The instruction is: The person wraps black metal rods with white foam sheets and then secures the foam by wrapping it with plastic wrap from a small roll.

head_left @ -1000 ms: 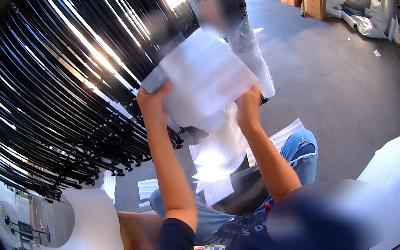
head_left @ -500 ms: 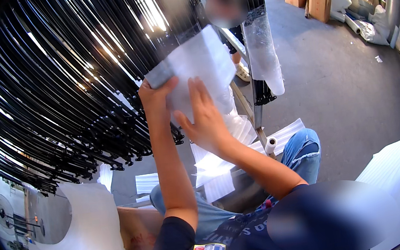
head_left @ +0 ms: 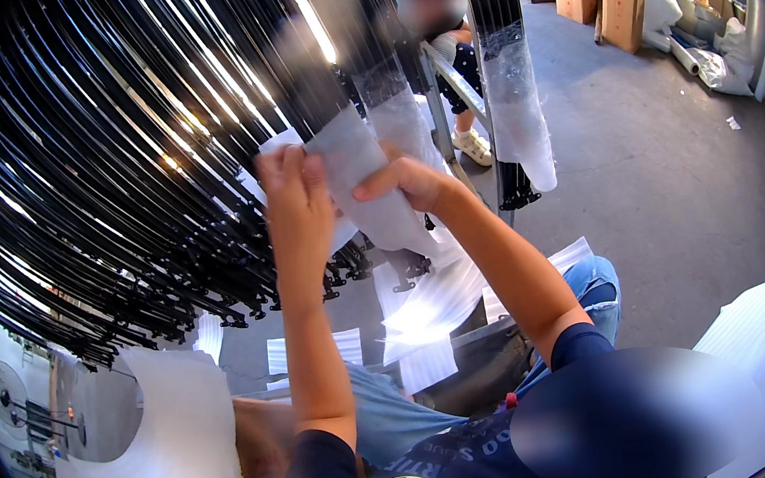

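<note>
Both hands, left hand (head_left: 294, 197) & right hand (head_left: 404, 182), grip foam sheet (head_left: 366, 179) between them.

The left hand (head_left: 296, 192) hides part of the white foam sheet (head_left: 366, 179).

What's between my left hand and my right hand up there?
In the head view, a white foam sheet wrapped around a black rod spans between the left hand and right hand.

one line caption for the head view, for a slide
Both hands, left and right, wrap a white foam sheet around a hanging black rod.
</note>
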Tool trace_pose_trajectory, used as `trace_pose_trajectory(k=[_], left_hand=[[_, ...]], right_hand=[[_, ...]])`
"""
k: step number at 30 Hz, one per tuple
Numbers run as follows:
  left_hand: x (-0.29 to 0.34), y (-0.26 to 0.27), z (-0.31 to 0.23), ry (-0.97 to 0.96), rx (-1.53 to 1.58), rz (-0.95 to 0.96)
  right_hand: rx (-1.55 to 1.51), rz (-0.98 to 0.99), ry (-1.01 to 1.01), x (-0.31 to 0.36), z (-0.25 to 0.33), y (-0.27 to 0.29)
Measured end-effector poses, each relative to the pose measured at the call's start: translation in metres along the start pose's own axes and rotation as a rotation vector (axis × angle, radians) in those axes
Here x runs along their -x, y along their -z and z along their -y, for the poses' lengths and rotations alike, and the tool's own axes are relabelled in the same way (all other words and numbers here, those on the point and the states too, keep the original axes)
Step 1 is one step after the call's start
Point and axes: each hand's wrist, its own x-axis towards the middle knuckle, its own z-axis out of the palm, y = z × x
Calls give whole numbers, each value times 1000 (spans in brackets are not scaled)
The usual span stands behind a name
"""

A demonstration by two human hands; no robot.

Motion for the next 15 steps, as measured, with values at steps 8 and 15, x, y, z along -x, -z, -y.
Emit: trace_pose_trajectory(k=[8,15], left_hand=[[14,-13,16,113,668,-222],[31,-35,15,217,874,-255]], right_hand=[[-52,102,-23,-4,-2,20],[4,45,-27,-3,-4,22]])
